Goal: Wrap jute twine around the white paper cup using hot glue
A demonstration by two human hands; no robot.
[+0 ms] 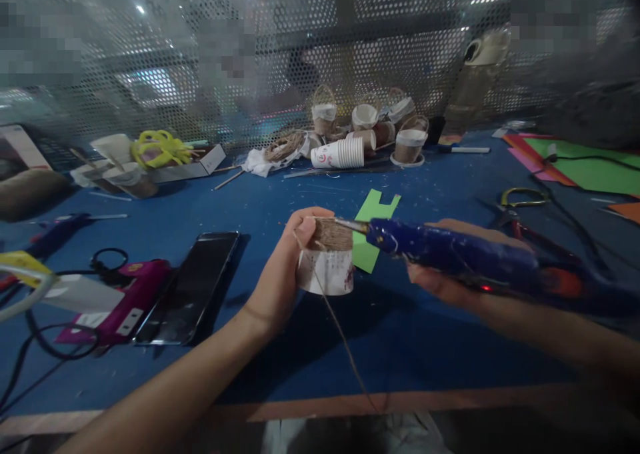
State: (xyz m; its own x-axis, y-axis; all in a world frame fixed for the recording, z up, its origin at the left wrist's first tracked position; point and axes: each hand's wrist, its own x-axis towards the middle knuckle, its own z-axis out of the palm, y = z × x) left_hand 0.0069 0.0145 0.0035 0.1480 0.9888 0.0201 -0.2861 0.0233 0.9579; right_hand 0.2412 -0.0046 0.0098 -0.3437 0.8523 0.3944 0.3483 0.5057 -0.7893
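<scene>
My left hand (283,267) grips a paper cup (327,272) above the table. Brown twine (327,234) is wound round the cup's upper part, while the lower part shows white with faint print. A loose length of the twine hangs from near my left thumb down past the table's front edge. In my right hand (445,281) is a blue hot glue gun (450,251) with a small red light lit. Its metal nozzle points left and meets, or nearly meets, the wound twine near the rim. Behind the cup lies a cut piece of green card (367,254).
A black phone (195,287) and a magenta power strip (125,294) with cables lie left. Stacked paper cups (340,154) and twine-wrapped baskets (410,146) stand at the back. Scissors (523,197) and coloured paper (585,164) are right. Another person's arm (30,194) shows far left.
</scene>
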